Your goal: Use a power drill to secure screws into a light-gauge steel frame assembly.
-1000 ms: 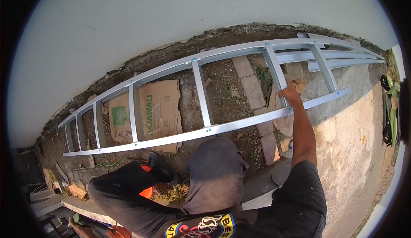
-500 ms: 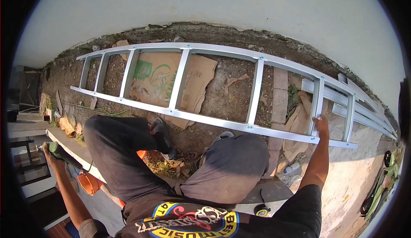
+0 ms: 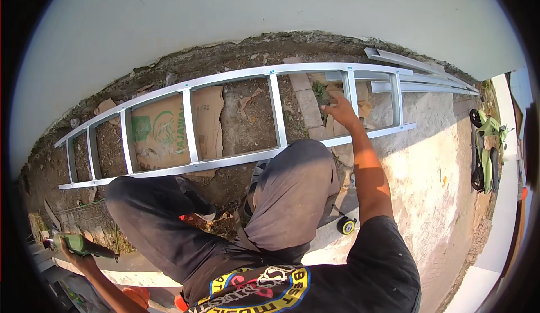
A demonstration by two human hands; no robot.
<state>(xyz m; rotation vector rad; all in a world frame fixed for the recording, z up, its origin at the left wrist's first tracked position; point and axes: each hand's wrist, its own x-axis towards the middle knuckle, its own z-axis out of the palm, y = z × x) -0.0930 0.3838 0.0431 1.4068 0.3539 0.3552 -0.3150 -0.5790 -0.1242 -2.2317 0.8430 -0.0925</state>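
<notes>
Silver ladder [image 3: 277, 110] lies lengthwise over cardboard [image 3: 163, 127], before the person's knees [image 3: 304, 169]. It could rock or slide if a knee bumps the near rail [image 3: 236, 160] — the right hand [image 3: 341, 112] hangs half-spread and empty beside a rung [image 3: 350, 90], giving no visible hold. The left hand [image 3: 77, 259] wraps a green tool [image 3: 81, 245]. Half a second ago the right hand gripped that rung — now it has let go.
</notes>
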